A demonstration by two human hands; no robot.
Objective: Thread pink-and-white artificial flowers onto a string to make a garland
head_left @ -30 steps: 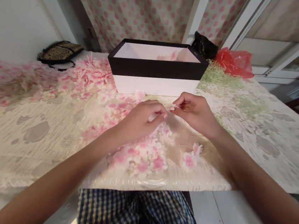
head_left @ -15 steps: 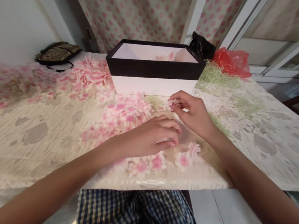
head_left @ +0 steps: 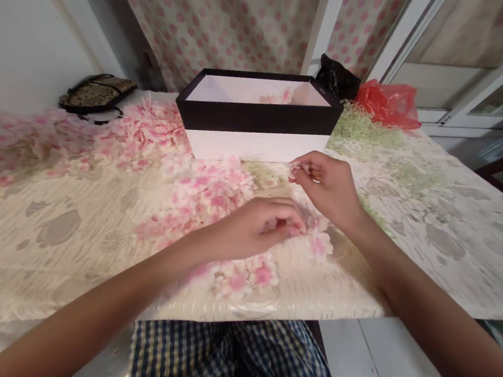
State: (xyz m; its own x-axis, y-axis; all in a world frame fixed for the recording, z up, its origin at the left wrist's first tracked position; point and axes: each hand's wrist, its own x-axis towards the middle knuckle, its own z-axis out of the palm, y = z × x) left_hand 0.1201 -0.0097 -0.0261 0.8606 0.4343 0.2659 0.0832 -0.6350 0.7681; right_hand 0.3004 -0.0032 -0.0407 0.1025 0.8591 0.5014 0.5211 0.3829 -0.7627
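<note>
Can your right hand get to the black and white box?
Probably yes. The right hand is close to the front of the black and white box, and nothing stands between them. The left hand is lower down, so it doesn't look in the way.

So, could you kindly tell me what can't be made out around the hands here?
Head view:
Right hand: its fingers hide most of the small pink piece they pinch.
Left hand: its curled fingers hide whether it holds anything.
Black-and-white box: its near wall hides the inside floor.
</note>
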